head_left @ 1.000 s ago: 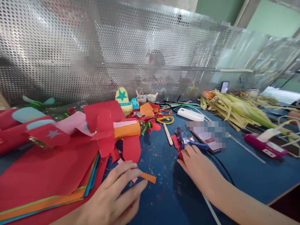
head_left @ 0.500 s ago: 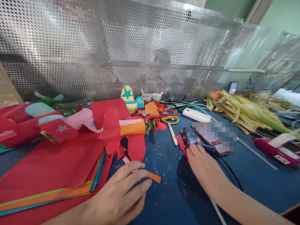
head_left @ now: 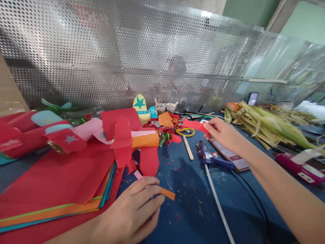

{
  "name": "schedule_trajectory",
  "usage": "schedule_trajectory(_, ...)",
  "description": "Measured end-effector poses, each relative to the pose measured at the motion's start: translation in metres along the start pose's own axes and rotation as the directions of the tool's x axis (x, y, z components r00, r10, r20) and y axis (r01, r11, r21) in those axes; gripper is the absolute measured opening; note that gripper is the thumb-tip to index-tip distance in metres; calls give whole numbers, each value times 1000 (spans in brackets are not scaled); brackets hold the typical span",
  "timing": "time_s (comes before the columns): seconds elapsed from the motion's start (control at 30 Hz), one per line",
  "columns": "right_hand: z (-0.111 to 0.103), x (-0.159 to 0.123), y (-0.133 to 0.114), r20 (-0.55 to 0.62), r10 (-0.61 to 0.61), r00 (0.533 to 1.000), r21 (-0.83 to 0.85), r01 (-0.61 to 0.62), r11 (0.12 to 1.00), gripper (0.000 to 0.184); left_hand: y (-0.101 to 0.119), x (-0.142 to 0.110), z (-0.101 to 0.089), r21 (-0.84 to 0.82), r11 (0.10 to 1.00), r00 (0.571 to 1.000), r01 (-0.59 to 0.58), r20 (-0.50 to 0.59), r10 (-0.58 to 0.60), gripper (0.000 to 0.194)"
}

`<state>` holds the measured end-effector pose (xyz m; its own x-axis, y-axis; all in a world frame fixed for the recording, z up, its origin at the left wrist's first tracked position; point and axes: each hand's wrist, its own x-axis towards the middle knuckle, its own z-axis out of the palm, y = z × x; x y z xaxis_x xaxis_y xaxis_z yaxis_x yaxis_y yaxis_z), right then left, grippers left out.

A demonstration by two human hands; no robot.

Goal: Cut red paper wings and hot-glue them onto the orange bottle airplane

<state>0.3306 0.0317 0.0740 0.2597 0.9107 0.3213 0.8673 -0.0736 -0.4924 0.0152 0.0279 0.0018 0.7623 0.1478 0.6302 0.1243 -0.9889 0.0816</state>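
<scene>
My right hand (head_left: pixel 220 130) pinches a piece of red paper (head_left: pixel 193 126) between thumb and fingers, raised above the table. Below it lies a blue glue gun (head_left: pixel 217 162) with a long white glue stick (head_left: pixel 218 203) in its line. My left hand (head_left: pixel 135 210) lies on the table, fingers slightly apart, over a small orange paper strip (head_left: pixel 168 194) and a pink strip (head_left: pixel 137 174). Beyond it sits a bottle wrapped in orange paper (head_left: pixel 145 140) with red paper wings (head_left: pixel 149 161), shaped like a plane.
Stacked coloured paper (head_left: pixel 58 179) covers the left side. Yellow-handled scissors (head_left: pixel 186 131) and a wooden stick (head_left: pixel 188 148) lie mid-table. A phone (head_left: pixel 232 156), a magenta power strip (head_left: pixel 299 167) and corn husks (head_left: pixel 271 125) are at the right. A perforated metal screen (head_left: pixel 142 44) stands behind.
My right hand has lifted a red paper piece from beside the glue gun and moved it up and away from me. My left hand has stayed almost still.
</scene>
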Motion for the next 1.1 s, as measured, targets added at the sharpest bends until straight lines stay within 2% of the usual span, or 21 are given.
schedule_trajectory(0.13, 8, 30, 1, 6, 8, 1000, 26, -8, 1000, 22, 0, -1, 1, -14, 1000, 1000, 0, 6, 0, 22)
schedule_trajectory(0.27, 18, 53, 2, -63, -21, 998, -6, 20, 1000, 4, 1, 1, 1, -18, 1000, 999, 9, 41, -8, 24)
schedule_trajectory(0.33, 22, 63, 2, -98, -54, 994, -51, 49, 997, 16, 2, 2, 1, -22, 1000, 998, 18, 52, -17, 25)
schedule_trajectory(0.43, 31, 76, 2, -137, -107, 985, -151, 86, 985, 22, 3, 3, 1, -35, 999, 998, 35, 45, -34, 24)
schedule_trajectory(0.57, 47, 85, 3, -110, -129, 986, -246, 98, 964, 28, 3, 3, 1, -45, 999, 999, 30, 22, -29, 23)
schedule_trajectory(0.7, 56, 73, -2, 27, -137, 990, -298, 139, 944, 32, 3, 4, 0, -62, 998, 999, 30, 27, -29, 22)
schedule_trajectory(0.83, 60, 36, -10, 224, -105, 969, -321, 175, 931, 20, 4, 5, -2, -66, 997, 998, 33, 53, -30, 23)
schedule_trajectory(0.9, 63, 17, -13, 286, -88, 954, -316, 180, 932, 19, 4, 5, -2, -53, 997, 997, 61, 47, -58, 24)
schedule_trajectory(1.0, 62, 1, -16, 320, -84, 944, -277, 178, 944, 18, 2, 4, -2, 6, 990, 990, 138, -27, -138, 25)
schedule_trajectory(1.1, 51, 1, -16, 297, -97, 950, -198, 161, 967, 12, -2, 1, -1, 73, 952, 951, 297, -110, -288, 27)
